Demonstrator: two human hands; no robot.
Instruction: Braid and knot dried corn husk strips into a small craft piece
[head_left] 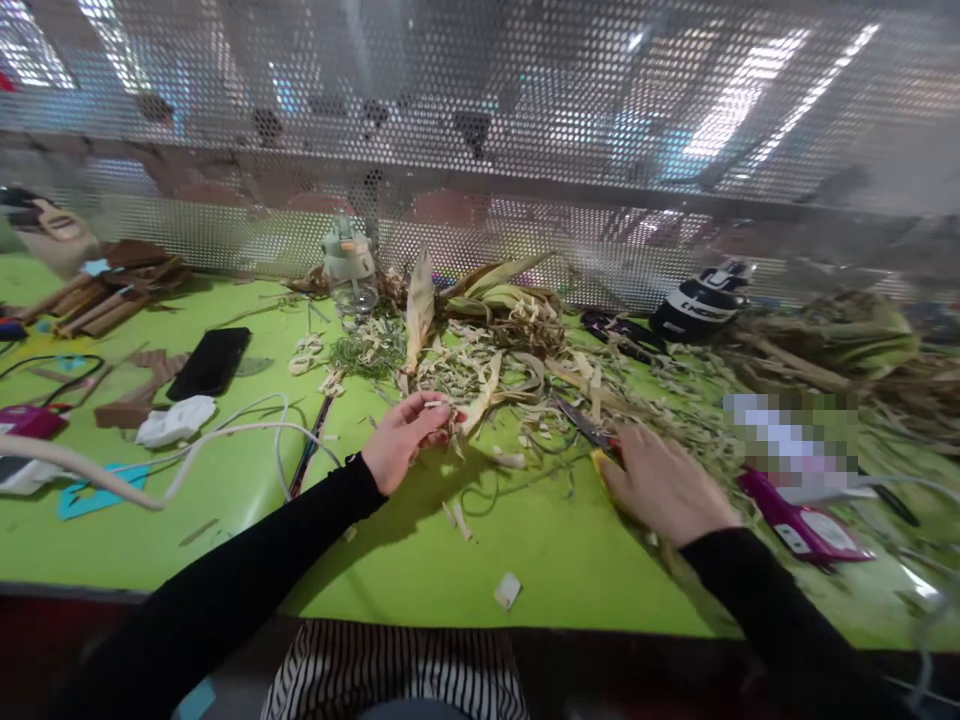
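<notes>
My left hand (409,435) is closed in a pinch on a small bundle of pale dried corn husk (454,425) above the green table. To the right, my right hand (664,480) is closed round the handles of a pair of scissors (587,424). The dark blades point away and to the left, and a bit of yellow handle shows by the thumb. A curled husk strip (487,395) lies just beyond my left hand. Behind it spreads a heap of cut husk scraps (465,365), with one husk piece (421,315) standing upright.
A clear bottle (351,265) stands by the perforated metal screen (480,120). A black phone (210,362) and white cables (202,440) lie left. At right are a black bottle (697,305), a magenta glue gun (806,520) and more dried leaves (840,340).
</notes>
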